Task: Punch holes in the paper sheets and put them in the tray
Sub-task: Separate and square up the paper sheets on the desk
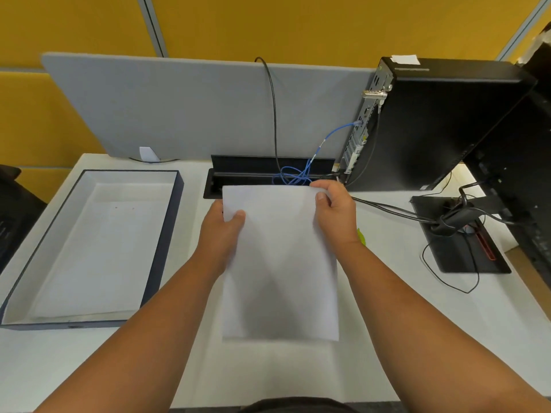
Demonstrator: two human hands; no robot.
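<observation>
White paper sheets are held up over the middle of the bench, gripped near their far edge by both hands. The left hand pinches the far left corner, thumb on top; the right hand clasps the far right corner the same way. The near edge of the sheets hangs free above the bench. To the left, apart from the sheets, lies the dark-rimmed tray with a white inside. A black computer tower stands at the far right, with blue cable tangled just behind the sheets.
</observation>
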